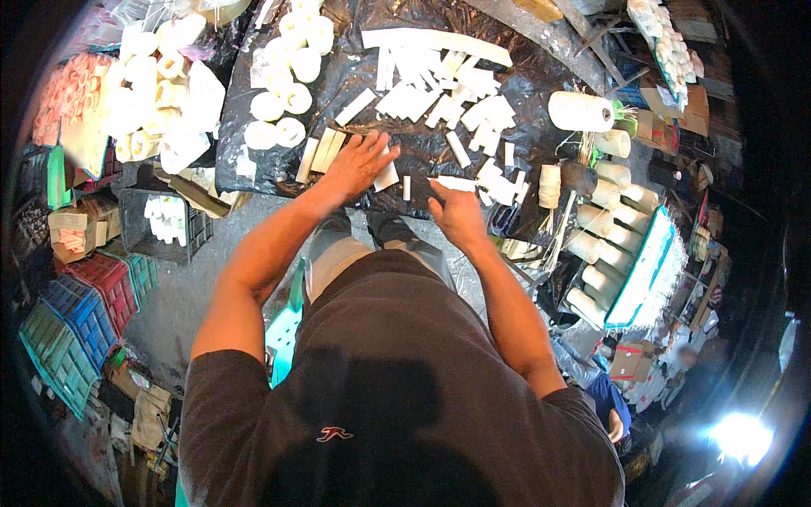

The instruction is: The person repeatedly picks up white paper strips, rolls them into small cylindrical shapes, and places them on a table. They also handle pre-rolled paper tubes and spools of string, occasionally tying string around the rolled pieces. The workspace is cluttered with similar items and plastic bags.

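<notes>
My left hand (361, 163) lies palm down with its fingers spread over the black-covered table. It touches a row of pale rectangular strips (323, 150), and another white strip (386, 177) shows beside its fingers. My right hand (459, 213) rests at the table's near edge, forefinger and thumb stretched out and apart. The forefinger lies against a white block (456, 182). Between the two hands stands a small narrow white piece (406, 188). Farther back is a loose heap of white blocks (414, 100), with a long curved white slab (435, 42) behind it.
Pale cylinders (290, 131) stand in rows at the table's left. A large white roll (580, 111) lies at the right, near a rack of cream cylinders (596, 221). Plastic crates (91, 291) and a dark crate (156, 224) sit on the floor at left.
</notes>
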Demonstrator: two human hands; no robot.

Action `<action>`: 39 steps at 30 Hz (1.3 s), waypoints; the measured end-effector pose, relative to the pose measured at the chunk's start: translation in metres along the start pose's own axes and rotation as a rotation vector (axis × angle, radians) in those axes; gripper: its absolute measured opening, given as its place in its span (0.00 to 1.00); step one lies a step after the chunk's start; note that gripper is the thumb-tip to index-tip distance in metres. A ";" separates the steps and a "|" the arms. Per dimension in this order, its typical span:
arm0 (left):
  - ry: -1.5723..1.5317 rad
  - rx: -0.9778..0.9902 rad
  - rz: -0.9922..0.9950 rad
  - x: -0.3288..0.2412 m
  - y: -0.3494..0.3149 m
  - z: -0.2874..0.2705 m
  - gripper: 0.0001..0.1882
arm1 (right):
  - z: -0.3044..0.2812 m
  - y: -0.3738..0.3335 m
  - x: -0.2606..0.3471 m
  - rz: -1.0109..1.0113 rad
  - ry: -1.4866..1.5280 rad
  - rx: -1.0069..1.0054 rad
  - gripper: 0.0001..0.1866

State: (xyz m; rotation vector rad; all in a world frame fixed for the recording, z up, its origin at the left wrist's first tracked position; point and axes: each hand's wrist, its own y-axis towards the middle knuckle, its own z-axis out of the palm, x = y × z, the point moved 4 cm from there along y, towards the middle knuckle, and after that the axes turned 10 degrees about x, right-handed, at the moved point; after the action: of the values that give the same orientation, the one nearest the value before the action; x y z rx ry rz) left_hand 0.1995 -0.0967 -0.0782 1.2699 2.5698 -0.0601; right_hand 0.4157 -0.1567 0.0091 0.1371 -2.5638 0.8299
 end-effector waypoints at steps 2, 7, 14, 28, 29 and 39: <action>-0.170 0.189 -0.250 0.002 -0.002 -0.009 0.28 | 0.004 0.010 0.010 -0.036 -0.077 0.016 0.23; -0.631 0.292 -0.731 -0.032 -0.022 -0.009 0.52 | 0.008 0.043 0.045 -0.068 -0.116 0.074 0.20; -0.721 0.165 -0.761 -0.028 -0.028 0.032 0.53 | 0.014 0.076 0.058 -0.065 -0.167 0.084 0.14; -0.741 0.100 -0.743 -0.027 -0.030 0.046 0.50 | 0.010 0.105 0.089 -0.155 -0.275 0.080 0.11; -0.756 0.112 -0.748 -0.027 -0.029 0.047 0.51 | 0.017 0.105 0.082 -0.155 -0.290 0.082 0.11; -0.832 0.058 -0.760 -0.022 -0.032 0.045 0.52 | 0.008 0.097 0.063 -0.040 -0.222 0.158 0.13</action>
State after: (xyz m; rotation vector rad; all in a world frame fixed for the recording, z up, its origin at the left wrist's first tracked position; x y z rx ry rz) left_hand 0.1971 -0.1402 -0.1188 0.1153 2.1150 -0.6540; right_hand 0.3343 -0.0798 -0.0205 0.3453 -2.6862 1.0544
